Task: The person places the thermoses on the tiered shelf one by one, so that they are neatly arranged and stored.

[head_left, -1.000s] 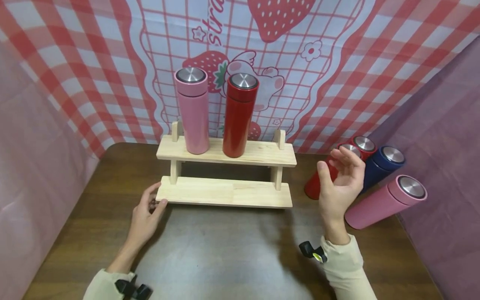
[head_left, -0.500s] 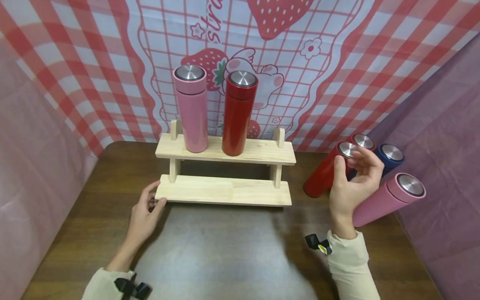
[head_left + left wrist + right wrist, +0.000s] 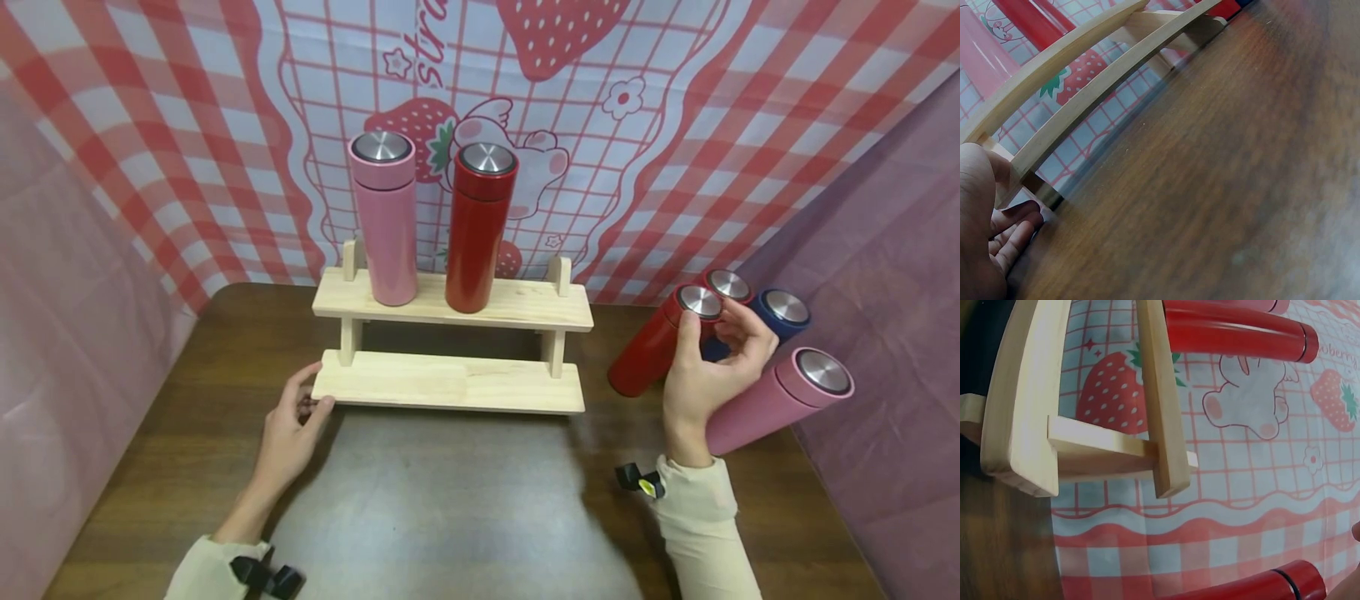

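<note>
At centre-left, the left hand (image 3: 292, 432) pinches the end of the wooden rack (image 3: 450, 382) mid-frame. At middle right, the right hand (image 3: 708, 379) curves at a red bottle (image 3: 647, 357); whether it grips cannot be told.

I can see the left arm (image 3: 250, 508) reach toward the left end of the wooden rack (image 3: 450, 379), its sleeve (image 3: 210, 571) leaving the wrist bare; the left hand (image 3: 292, 437) grips the lower board's end there, thumb (image 3: 320, 414) at the front corner, fingers bent around the side; the right arm (image 3: 701, 537) extends to the right of the rack, covered nearly to the wrist; the right hand (image 3: 712, 379) is raised on that side, apart from the rack, thumb up and separated from the curved fingers (image 3: 750, 333).
</note>
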Available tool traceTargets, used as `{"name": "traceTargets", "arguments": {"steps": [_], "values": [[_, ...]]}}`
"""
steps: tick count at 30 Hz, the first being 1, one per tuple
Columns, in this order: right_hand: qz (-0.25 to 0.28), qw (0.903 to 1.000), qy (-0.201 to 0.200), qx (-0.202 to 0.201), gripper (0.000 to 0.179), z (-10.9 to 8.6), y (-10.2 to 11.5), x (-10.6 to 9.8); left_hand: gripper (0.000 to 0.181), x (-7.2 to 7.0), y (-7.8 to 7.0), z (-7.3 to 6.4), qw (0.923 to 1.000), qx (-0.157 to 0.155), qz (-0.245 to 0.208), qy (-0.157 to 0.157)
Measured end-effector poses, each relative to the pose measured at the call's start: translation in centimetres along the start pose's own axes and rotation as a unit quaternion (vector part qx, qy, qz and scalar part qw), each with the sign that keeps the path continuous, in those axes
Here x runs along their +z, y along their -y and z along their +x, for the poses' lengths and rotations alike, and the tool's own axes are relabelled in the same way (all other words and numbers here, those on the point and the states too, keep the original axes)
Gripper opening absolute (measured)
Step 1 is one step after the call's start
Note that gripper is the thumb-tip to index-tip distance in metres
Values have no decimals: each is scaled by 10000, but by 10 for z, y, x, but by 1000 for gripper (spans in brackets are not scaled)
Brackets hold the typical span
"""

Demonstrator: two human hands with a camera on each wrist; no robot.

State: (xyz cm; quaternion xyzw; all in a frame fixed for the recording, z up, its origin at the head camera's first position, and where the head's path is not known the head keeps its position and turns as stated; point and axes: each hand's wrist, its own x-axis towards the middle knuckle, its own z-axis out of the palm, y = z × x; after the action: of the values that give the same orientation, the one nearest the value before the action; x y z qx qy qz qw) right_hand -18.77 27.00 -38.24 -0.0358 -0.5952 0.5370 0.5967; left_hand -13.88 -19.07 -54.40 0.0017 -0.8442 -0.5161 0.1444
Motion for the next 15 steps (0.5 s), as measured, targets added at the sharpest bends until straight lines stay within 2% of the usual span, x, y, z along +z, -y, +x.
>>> {"name": "traceTargets", "arguments": {"steps": [8,15], "values": [[-350,9994,25,41,40,-1,-2,-3,54,1,2,-1,10000,5,69,13],[-852,9963,29,-48,41,-3,-29,-8,54,1,0,0,10000,-21,67,26]]}}
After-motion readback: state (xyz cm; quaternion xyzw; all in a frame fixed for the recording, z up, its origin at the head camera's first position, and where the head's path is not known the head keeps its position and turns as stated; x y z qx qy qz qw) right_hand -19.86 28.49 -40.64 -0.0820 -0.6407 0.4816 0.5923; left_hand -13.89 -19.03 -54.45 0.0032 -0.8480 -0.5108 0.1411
